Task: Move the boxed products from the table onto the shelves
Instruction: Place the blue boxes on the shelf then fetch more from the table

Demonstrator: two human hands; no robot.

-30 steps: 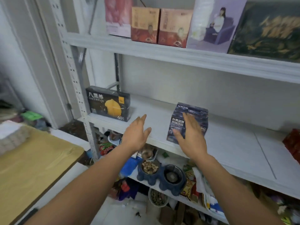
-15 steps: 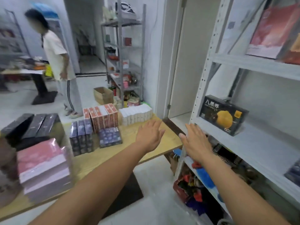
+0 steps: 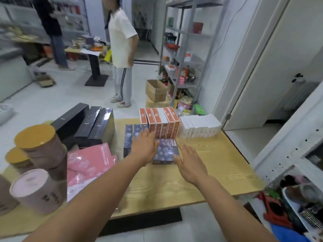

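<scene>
A dark blue box (image 3: 166,151) lies flat in the middle of the wooden table (image 3: 201,173). My left hand (image 3: 146,147) is spread open over its left edge and my right hand (image 3: 189,162) is open at its right edge; neither grips it. Behind my left hand stand upright dark blue boxes (image 3: 129,137). Further back is a row of orange boxes (image 3: 161,122) with a row of white boxes (image 3: 199,125) to its right. The white shelf frame (image 3: 288,142) rises at the right.
Black boxes (image 3: 90,124), pink packs (image 3: 87,165) and round canisters (image 3: 36,142) fill the table's left side. A person in a white shirt (image 3: 122,49) stands beyond the table, another person farther left. A grey rack (image 3: 183,49) and cardboard box (image 3: 155,90) are behind.
My view swung from the shelf, where a dark blue box was left, back to the table. Both hands have come down around the flat dark blue box.
</scene>
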